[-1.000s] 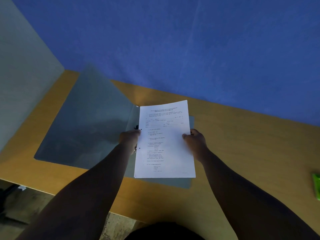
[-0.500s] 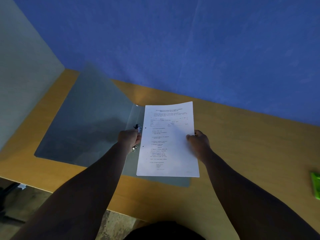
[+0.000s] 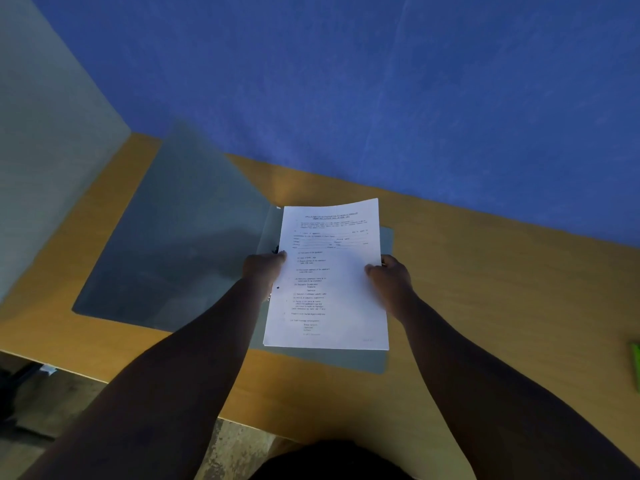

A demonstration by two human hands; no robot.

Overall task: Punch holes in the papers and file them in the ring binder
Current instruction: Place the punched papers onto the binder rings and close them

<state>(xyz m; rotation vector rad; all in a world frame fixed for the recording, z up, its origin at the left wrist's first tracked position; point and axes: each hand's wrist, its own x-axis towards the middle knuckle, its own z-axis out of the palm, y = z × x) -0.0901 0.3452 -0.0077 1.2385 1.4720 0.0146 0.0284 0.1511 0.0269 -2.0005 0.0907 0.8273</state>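
I held the papers [image 3: 329, 278] in both hands over the open ring binder [image 3: 180, 244].

My left hand [image 3: 263, 271] gripped the stack's left edge and my right hand [image 3: 389, 277] gripped its right edge, both closed on the sheets. 1 punched hole showed near the left margin. The binder lay flat on the desk [image 3: 502, 306], its cover spread left, the papers above its right half. Something green [image 3: 635, 365] sat at the desk's far right edge.

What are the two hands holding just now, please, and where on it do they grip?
A stack of printed papers, held over the open ring binder: the left hand grips its left edge, the right hand its right edge.
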